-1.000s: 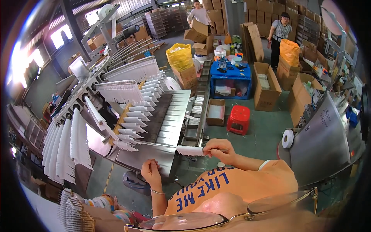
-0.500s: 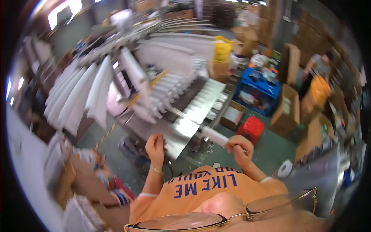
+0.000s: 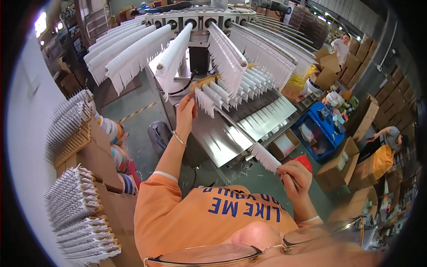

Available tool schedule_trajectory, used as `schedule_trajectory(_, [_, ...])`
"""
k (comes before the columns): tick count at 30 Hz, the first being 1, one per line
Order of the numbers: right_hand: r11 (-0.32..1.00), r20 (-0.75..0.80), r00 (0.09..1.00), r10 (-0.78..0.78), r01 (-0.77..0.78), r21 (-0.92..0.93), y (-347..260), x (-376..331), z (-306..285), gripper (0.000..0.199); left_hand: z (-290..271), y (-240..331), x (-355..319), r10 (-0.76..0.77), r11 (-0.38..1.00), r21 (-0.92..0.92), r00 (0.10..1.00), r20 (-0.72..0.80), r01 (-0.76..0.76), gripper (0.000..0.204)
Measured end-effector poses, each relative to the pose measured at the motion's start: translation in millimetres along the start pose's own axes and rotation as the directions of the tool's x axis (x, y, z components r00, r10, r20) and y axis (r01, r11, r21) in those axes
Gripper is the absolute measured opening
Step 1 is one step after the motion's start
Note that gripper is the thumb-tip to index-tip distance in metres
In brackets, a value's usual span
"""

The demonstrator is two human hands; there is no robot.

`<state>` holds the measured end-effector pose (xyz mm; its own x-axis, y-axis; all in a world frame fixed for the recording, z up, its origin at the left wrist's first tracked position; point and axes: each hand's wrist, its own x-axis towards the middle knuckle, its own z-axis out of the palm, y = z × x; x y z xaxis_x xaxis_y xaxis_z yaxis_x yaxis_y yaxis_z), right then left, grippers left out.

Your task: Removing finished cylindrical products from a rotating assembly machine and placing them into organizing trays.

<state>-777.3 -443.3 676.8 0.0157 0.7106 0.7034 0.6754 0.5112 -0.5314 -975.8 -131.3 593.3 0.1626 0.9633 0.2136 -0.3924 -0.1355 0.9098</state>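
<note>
Overhead, white fringed rollers (image 3: 175,51) fan above a steel table (image 3: 222,138) amid cardboard boxes (image 3: 336,169).

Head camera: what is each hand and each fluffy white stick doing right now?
Left hand: raised, fingers touching a white fringed stick on the machine.
Right hand: closed around a white fringed stick, held up beside the metal table.
Machine arms: covered in white fringe, spread out like a fan.
Cardboard boxes: open, packed with finished sticks standing upright.
</note>
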Motion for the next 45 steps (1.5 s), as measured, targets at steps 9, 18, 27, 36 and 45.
schedule_trajectory(9, [0.997,0.050,0.999,-0.015,0.019,-0.080,-3.5,47.5,34.7,0.013,20.6,9.0,-4.2,-0.014,0.999,0.033,0.998,0.059,0.012,0.023])
schedule_trajectory(18, [0.974,-0.033,0.994,0.105,-0.096,0.203,17.7,-4.3,35.3,0.011,41.8,19.5,-86.0,0.171,0.946,0.218,0.940,0.296,-0.241,0.024])
schedule_trajectory(27, [0.979,-0.111,0.979,0.173,-0.159,0.130,1.5,-5.4,10.2,0.014,38.1,0.4,-44.2,0.413,0.511,0.703,0.859,0.303,-0.494,0.056])
schedule_trajectory(36, [0.833,0.043,0.937,0.347,-0.329,0.445,15.6,22.6,33.3,0.024,46.8,-5.2,-25.2,0.498,0.349,0.750,0.789,0.359,-0.562,0.069])
schedule_trajectory(45, [0.788,-0.318,0.806,0.500,-0.270,0.554,25.1,-38.6,21.2,0.011,69.9,7.1,-82.1,0.490,0.316,0.620,0.684,0.541,-0.718,0.073])
